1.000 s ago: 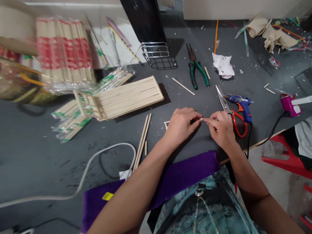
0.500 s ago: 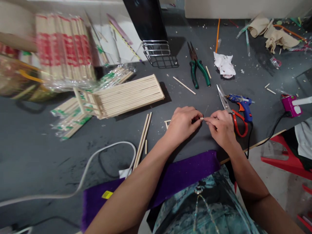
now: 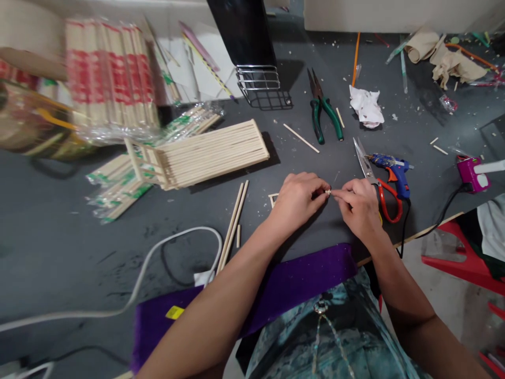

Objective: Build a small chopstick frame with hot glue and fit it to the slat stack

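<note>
1. Change: almost none. The view slides a little, so everything shifts slightly right across the picture; both hands keep the same pose, and tools and sticks keep their places relative to each other.
2. Meaning, my read: same fine fingertip step in hand, no visible progress over this last second.
3. Left hand [image 3: 302, 195]: thumb and forefinger pinched closed on a pale bit [image 3: 327, 192]. Bit is too small to make out.
4. Right hand [image 3: 359, 205]: fingers curled, forefinger pointing at the bit, tip at or just beside it. Can't tell if it touches, or if the thumb side grips anything.
5. Bit location: between the two hands, over the near part of the table [image 3: 79, 252]. A small frame [image 3: 272, 199] shows beside the left hand, partly hidden by it.
6. Near right hand: scissors [image 3: 389, 202], then glue gun [image 3: 396, 171].
7. Containers: clear red-printed packs [image 3: 112, 79] hold pale sticks side by side. Green-printed sleeves [image 3: 122, 195] hold more, lying partly behind the slatted piece [image 3: 215, 152].
8. Wire rack [image 3: 258, 79]: black panel [image 3: 244, 31] stands in it, tilted.
9. Clear bag [image 3: 43, 126], far left: contents blurred, can't identify.
</note>
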A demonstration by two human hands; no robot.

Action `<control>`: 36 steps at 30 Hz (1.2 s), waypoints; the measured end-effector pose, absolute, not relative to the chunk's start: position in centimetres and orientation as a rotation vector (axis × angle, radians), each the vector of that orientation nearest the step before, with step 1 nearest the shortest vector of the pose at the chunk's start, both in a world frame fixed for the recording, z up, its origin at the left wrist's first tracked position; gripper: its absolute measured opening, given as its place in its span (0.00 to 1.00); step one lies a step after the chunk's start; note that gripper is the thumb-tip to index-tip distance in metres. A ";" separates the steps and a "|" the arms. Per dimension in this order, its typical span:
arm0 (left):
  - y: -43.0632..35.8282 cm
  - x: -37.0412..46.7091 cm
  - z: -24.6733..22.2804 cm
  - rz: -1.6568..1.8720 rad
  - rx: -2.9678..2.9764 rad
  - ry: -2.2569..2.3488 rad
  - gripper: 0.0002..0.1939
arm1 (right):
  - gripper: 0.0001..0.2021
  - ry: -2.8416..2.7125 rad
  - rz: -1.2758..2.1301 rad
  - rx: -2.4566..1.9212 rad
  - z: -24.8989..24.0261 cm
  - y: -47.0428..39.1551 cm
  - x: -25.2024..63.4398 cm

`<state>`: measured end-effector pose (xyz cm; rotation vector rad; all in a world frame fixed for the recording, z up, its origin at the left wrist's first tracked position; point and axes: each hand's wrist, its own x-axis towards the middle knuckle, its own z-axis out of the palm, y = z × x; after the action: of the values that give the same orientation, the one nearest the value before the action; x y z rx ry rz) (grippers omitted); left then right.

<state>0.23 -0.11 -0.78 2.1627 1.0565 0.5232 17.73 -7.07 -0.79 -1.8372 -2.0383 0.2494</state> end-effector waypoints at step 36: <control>0.2 0.1 -1.4 0.596 2.112 1.028 0.01 | 0.08 -2.017 0.263 -1.797 -0.9 -5.9 17.6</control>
<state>0.11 0.22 -1.42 2.1124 1.0281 0.5961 17.60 -5.85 -0.88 -1.7968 -2.0174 0.2626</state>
